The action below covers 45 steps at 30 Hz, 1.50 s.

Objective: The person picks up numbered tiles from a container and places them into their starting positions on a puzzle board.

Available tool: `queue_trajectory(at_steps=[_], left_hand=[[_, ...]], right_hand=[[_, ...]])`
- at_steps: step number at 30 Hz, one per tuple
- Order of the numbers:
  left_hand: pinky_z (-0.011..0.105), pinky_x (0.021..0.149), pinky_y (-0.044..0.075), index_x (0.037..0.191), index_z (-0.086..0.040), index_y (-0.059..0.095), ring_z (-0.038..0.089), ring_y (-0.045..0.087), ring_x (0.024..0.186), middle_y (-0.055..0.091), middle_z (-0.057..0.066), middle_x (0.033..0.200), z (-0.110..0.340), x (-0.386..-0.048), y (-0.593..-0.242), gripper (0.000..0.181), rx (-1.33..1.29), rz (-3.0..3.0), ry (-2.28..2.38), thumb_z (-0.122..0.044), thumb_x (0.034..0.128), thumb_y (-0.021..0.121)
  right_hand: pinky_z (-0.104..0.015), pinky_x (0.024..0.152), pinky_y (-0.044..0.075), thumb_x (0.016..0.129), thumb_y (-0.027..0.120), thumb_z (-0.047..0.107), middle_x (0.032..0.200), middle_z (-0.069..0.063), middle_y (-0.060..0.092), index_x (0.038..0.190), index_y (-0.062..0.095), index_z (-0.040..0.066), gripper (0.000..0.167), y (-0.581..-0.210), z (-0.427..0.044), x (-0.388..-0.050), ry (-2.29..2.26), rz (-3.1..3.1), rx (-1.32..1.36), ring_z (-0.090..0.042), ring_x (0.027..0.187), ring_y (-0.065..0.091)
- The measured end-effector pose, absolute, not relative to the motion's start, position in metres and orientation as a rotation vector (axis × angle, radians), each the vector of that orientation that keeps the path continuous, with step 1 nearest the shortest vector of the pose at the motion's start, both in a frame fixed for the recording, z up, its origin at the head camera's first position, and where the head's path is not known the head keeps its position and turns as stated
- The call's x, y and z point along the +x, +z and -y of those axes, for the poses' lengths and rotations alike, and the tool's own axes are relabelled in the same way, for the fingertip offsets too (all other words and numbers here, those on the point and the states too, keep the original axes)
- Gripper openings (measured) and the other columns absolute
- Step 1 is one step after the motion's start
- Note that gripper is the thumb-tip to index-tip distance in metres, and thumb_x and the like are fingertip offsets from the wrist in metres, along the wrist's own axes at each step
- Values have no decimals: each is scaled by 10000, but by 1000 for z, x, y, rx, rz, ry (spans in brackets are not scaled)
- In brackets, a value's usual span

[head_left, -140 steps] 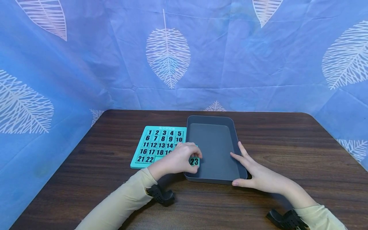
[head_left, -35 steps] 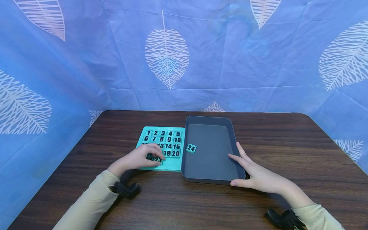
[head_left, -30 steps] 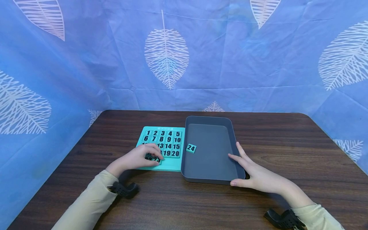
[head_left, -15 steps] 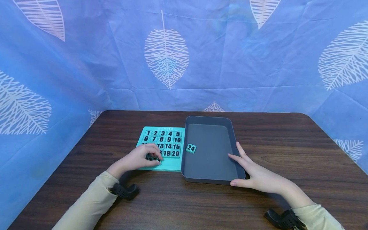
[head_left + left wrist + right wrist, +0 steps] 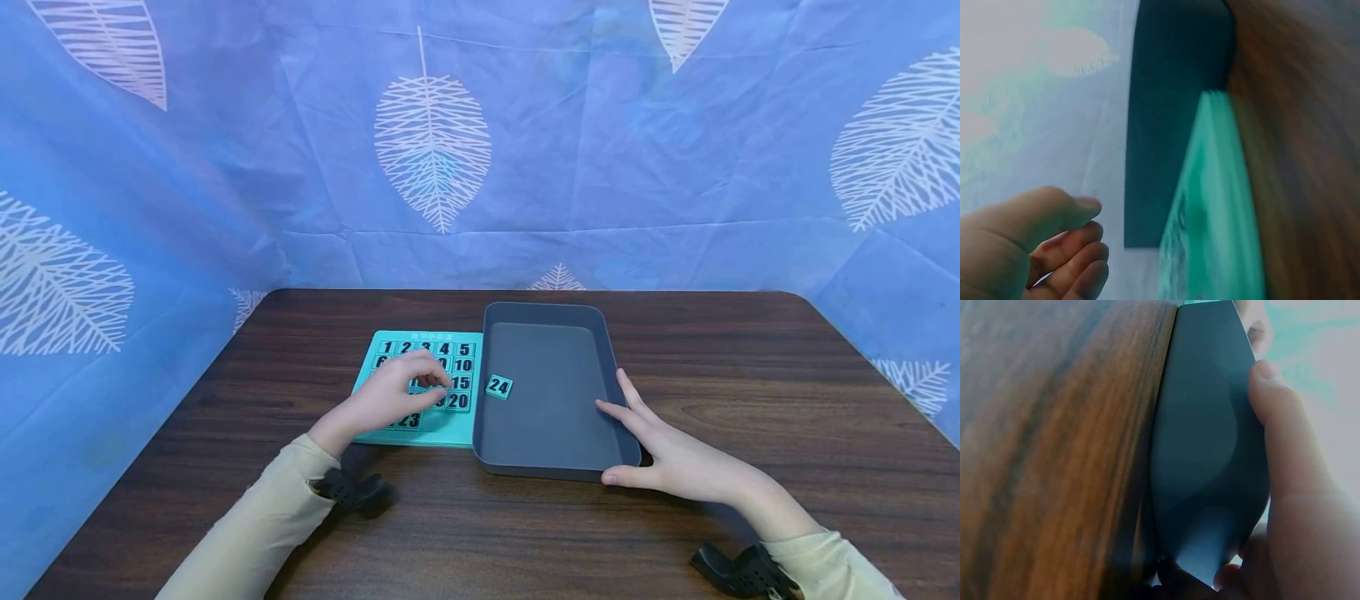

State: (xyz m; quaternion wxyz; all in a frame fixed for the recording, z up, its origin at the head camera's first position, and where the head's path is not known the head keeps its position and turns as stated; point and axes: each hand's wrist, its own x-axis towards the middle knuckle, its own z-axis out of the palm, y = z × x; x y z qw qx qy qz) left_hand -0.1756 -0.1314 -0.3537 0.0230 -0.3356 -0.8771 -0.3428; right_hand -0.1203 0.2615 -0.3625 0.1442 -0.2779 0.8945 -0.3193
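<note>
My left hand [image 5: 397, 393] hovers over the turquoise number-tile board [image 5: 450, 432], fingers loosely bent, thumb and index slightly apart; no tile shows between them. In the left wrist view, that hand [image 5: 1041, 250] is beside the blurred board edge [image 5: 1225, 206]. The 23 tile [image 5: 408, 421] lies in the board's bottom row; the hand hides several tiles. The 24 tile [image 5: 498, 387] lies tilted inside the dark grey tray [image 5: 555, 433], by its left wall. My right hand [image 5: 675, 458] rests spread at the tray's near right corner, thumb on the front wall, straight fingers over the right rim.
The board stands against the tray's left side on a dark wood table [image 5: 480, 533]. A blue leaf-print cloth [image 5: 525, 167] hangs behind and at both sides. Black wrist devices [image 5: 352, 492] sit on both forearms.
The 24 tile came to lie in the tray after the earliest frame. The 23 tile went from the left hand onto the board; the hand has just lifted away to the right. The right hand stays.
</note>
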Motion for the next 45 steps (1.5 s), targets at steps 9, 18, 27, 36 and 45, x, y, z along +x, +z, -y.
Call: queue_trajectory(at_steps=[9,18,27,36,45], left_hand=[[336,769,489,1104,-92,668,123,548,880,605,45,1039,83,-190,-343,193,-1064,2635,-1124,-128,916,643],[359,842,488,1128,-58,651,189,572,956,586,41,1082,50,-208,-351,222,-1029,2637,-1164,-124,916,643],[341,864,482,1152,-37,641,221,580,1018,590,45,1109,37,-218,-363,244,-958,2720,-1155,-99,917,632],[305,873,471,1155,-54,643,182,562,1046,584,36,1125,29,-221,-363,243,-897,2770,-914,-101,916,630],[397,1048,293,1187,-94,644,178,570,1072,622,25,1151,26,-224,-365,294,-816,2839,-627,-162,901,657]], right_hand=[[-606,926,392,891,620,476,1546,-73,-265,1524,211,100,842,-363,-262,-120,-924,-2573,-797,-487,1378,140],[-612,921,393,891,626,467,1548,-79,-257,1521,220,91,838,-363,-262,-120,-918,-2589,-798,-495,1373,150],[-615,919,394,892,626,463,1546,-70,-263,1521,218,88,838,-364,-262,-121,-916,-2596,-801,-501,1371,145],[-608,921,396,887,624,480,1546,-67,-264,1521,218,85,849,-364,-262,-121,-912,-2595,-801,-497,1373,144],[-585,915,409,886,627,477,1552,-75,-249,1519,227,95,840,-365,-263,-121,-911,-2608,-820,-490,1368,179]])
